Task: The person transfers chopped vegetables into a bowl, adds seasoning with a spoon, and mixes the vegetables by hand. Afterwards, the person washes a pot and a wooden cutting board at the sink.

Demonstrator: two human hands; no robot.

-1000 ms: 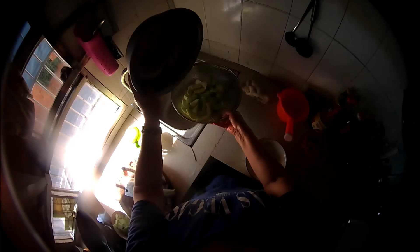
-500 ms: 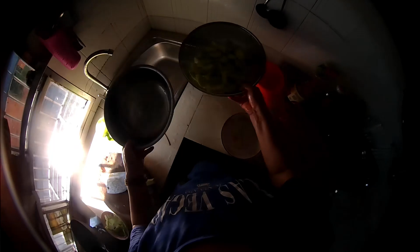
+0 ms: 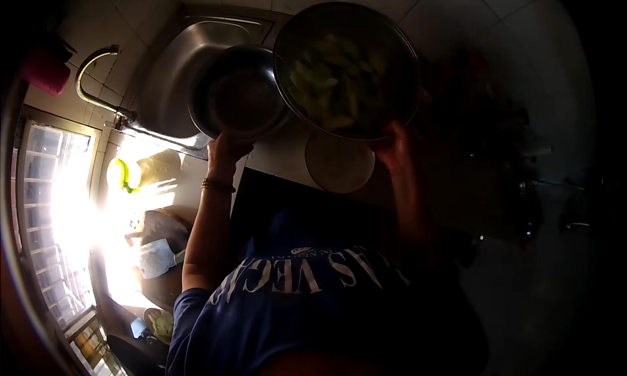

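Observation:
My left hand [image 3: 228,150], with a bracelet on the wrist, grips the near rim of a dark metal bowl [image 3: 241,98] over the edge of the sink [image 3: 166,82]. No food can be made out inside this bowl. A second bowl [image 3: 398,43] holds green cut pieces [image 3: 336,82]; my right hand [image 3: 394,147] is closed on its near rim. The two bowls are side by side, their rims meeting or overlapping in view. Below them a round plate or lid [image 3: 339,163] lies on the counter.
A curved faucet [image 3: 91,92] stands left of the sink. At the left are a bright window [image 3: 49,206], a yellow-green object [image 3: 121,173], a cleaver-like blade [image 3: 157,258] and a container of pale green pieces [image 3: 160,325]. A pink holder [image 3: 49,72] hangs at the upper left.
The view has swung right and down. The dark bowl has been lowered from its raised position to beside the other bowl, and the sink is more exposed. Both hands keep their hold.

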